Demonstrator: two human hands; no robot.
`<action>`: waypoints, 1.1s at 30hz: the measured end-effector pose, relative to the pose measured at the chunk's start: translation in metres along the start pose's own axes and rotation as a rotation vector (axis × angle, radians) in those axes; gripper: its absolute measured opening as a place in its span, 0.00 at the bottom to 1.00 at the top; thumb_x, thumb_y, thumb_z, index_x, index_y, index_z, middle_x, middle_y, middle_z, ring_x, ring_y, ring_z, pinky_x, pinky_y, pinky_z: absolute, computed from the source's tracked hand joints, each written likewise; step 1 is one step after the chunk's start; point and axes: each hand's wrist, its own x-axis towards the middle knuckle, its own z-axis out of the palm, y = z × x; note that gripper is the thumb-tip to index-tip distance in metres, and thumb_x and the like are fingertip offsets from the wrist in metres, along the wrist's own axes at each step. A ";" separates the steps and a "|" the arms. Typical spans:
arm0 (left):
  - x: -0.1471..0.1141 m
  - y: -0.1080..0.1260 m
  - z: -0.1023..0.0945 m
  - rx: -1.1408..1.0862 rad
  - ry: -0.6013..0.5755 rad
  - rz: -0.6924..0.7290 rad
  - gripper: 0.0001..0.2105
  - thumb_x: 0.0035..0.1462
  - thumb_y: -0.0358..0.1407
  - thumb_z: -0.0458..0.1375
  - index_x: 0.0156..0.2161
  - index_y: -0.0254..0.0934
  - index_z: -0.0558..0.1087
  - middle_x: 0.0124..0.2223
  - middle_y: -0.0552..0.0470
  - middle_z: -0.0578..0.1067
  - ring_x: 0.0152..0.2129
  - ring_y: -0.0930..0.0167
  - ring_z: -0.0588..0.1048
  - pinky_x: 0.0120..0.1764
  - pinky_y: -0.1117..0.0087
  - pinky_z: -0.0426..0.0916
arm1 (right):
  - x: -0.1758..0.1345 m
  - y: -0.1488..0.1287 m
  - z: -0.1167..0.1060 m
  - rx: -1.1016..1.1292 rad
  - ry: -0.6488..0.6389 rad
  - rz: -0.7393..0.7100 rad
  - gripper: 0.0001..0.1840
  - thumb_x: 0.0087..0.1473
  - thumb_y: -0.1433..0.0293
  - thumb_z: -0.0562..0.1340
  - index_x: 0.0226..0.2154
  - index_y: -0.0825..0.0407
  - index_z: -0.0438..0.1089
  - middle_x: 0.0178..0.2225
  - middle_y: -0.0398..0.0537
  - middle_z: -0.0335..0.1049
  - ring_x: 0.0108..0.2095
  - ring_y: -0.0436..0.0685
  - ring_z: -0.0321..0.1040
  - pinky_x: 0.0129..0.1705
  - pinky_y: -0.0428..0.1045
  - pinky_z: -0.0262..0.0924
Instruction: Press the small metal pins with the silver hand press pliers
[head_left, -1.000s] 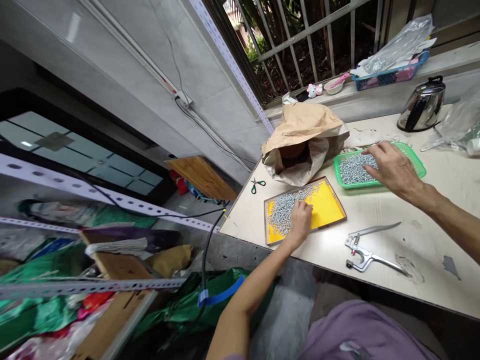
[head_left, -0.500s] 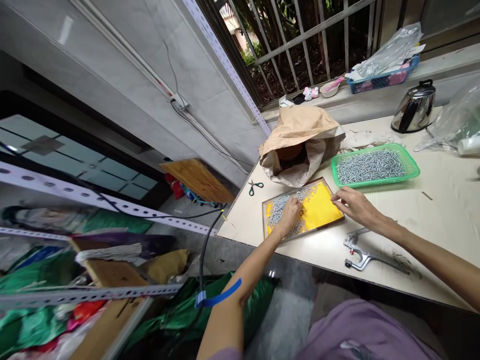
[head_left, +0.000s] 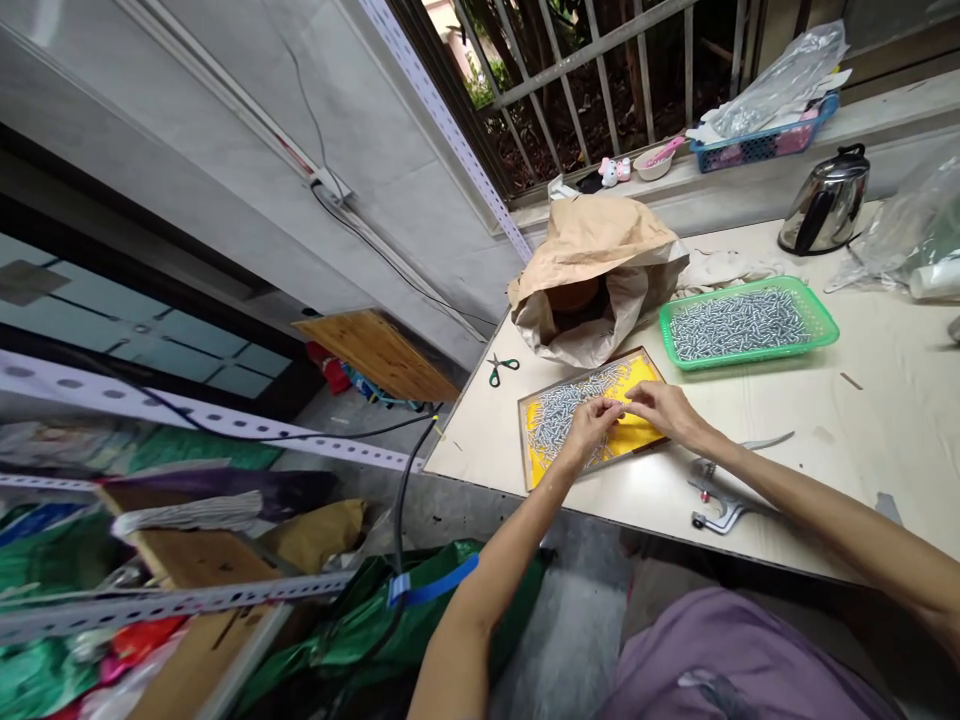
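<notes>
My left hand (head_left: 592, 428) and my right hand (head_left: 663, 408) meet over a shallow yellow-lined tray (head_left: 636, 434). On both, the fingers are pinched, with the fingertips close together; whatever is between them is too small to make out. Small silvery metal pieces (head_left: 559, 415), like short screws or pins, lie heaped over the tray's left and back part, next to my left hand. Behind my right hand, a green plastic basket (head_left: 823, 338) holds many more such pieces. A metal hand tool (head_left: 721, 512) with a clamp-like head lies partly hidden under my right forearm.
A brown paper bag (head_left: 600, 235) stands open behind the tray. Green-handled scissors (head_left: 502, 368) lie by the table's left edge. A steel kettle (head_left: 825, 205) and a clear plastic bag (head_left: 904, 235) are at the back right. A perforated metal rail (head_left: 300, 432) and dark cable run at left.
My right hand has moved left from the tray's right edge to meet my left hand over the yellow lining. My left hand has come up slightly from the metal pieces.
</notes>
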 end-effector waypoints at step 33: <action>-0.066 0.020 0.049 -0.166 -0.066 -0.260 0.12 0.43 0.38 0.68 0.32 0.31 0.75 0.27 0.52 0.76 0.20 0.77 0.70 0.27 0.75 0.67 | -0.052 0.007 -0.031 -0.222 -0.150 -0.030 0.14 0.58 0.70 0.56 0.42 0.52 0.75 0.40 0.53 0.73 0.40 0.57 0.70 0.44 0.52 0.63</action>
